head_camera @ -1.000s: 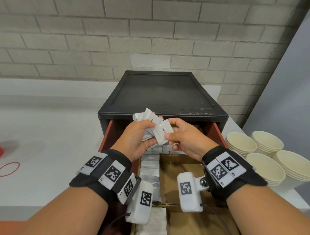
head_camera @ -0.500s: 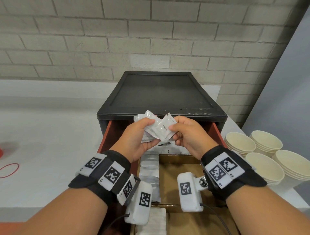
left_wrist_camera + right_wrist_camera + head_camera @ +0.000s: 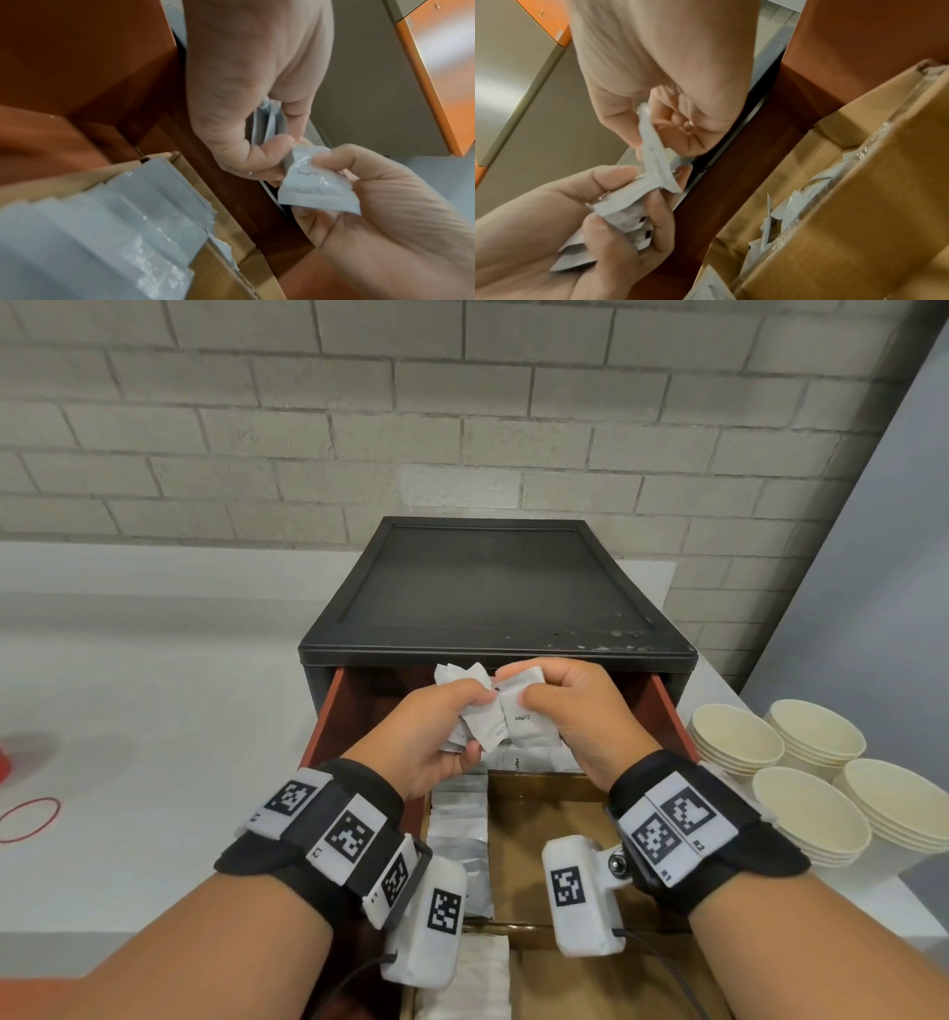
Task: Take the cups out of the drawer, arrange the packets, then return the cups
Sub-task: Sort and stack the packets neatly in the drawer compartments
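I am seeing more packets (image 3: 458, 834) lying in the open drawer (image 3: 328, 711) below; above it the left hand (image 3: 436, 737) is gripping a bunch of white packets (image 3: 480, 729); the right hand (image 3: 575, 711) is pinching one packet (image 3: 529, 731) beside them; cups (image 3: 811, 793) are standing stacked on the surface (image 3: 154, 711) to the right, outside the drawer.

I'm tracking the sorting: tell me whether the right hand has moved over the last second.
Yes. The right hand has risen toward the black cabinet front edge, its knuckles now almost reaching it, gripping packets.
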The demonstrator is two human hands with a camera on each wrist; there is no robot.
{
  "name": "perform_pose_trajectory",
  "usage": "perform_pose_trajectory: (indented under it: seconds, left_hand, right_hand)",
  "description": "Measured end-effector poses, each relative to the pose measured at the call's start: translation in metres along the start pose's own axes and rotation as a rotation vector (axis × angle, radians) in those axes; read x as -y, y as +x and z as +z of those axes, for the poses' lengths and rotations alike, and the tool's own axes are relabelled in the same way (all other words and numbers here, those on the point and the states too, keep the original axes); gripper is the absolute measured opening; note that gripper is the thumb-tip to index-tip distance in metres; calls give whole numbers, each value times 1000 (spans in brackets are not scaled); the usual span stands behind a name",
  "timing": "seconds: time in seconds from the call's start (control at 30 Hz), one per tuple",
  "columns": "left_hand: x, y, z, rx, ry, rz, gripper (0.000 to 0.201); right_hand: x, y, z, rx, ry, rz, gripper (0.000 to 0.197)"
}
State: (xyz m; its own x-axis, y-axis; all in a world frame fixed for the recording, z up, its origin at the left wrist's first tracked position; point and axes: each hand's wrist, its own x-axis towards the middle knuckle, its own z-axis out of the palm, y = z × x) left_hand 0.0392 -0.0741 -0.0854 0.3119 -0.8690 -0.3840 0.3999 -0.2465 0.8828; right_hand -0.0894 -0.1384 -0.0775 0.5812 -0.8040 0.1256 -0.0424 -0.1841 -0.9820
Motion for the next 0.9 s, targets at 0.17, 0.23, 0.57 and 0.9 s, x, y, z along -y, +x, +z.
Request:
perform_pose_trajectory:
  seconds: [0.17, 0.23, 0.57, 0.9]
  left_hand:
    - [-2, -2, 3, 109, -97, -37, 24]
    - [-2, -4, 6, 131, -97, -43, 22]
    - [-4, -2, 0, 85, -180, -32, 20]
    - [-4, -1, 1, 133, -128, -110, 48]
  right_hand:
    - [-1, -1, 0, 75, 94, 11, 24]
    - [-2, -1, 3, 77, 93, 2, 28]
    - [-1, 4, -13, -162, 151, -90, 14]
    - [-2, 0, 0, -7, -225, -251, 34]
